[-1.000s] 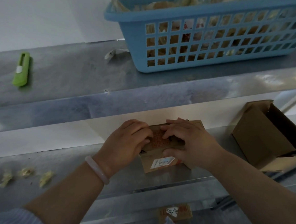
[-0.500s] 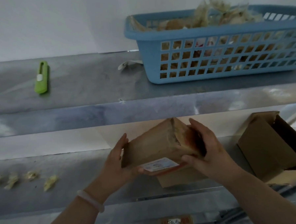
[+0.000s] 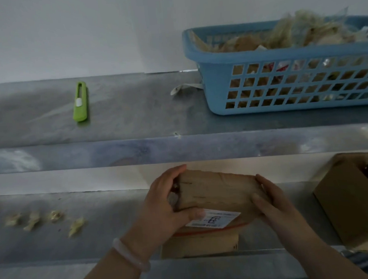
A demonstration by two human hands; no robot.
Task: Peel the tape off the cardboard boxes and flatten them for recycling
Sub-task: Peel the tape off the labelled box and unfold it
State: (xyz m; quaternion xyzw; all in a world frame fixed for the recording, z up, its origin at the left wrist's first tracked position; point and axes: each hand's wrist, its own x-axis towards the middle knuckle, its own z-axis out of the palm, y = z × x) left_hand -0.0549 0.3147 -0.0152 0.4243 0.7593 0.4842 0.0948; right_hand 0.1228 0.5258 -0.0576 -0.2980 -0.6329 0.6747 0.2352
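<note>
A small brown cardboard box (image 3: 218, 193) with a white label (image 3: 215, 219) and a red tape line along its lower edge is held over the lower metal shelf (image 3: 98, 235). My left hand (image 3: 163, 208) grips its left end, thumb on the label side and fingers curled over the top corner. My right hand (image 3: 271, 201) grips its right end. Beneath the box lies another piece of cardboard (image 3: 199, 246), partly hidden.
A green box cutter (image 3: 80, 101) lies on the upper shelf (image 3: 124, 112), with a blue basket (image 3: 286, 70) full of peeled tape at its right. An opened brown box (image 3: 352, 198) stands at the right of the lower shelf. Several tape scraps (image 3: 55, 218) lie at the left.
The box came up off the shelf and was turned in both hands; its long face now lies level toward me. The view tilted upward.
</note>
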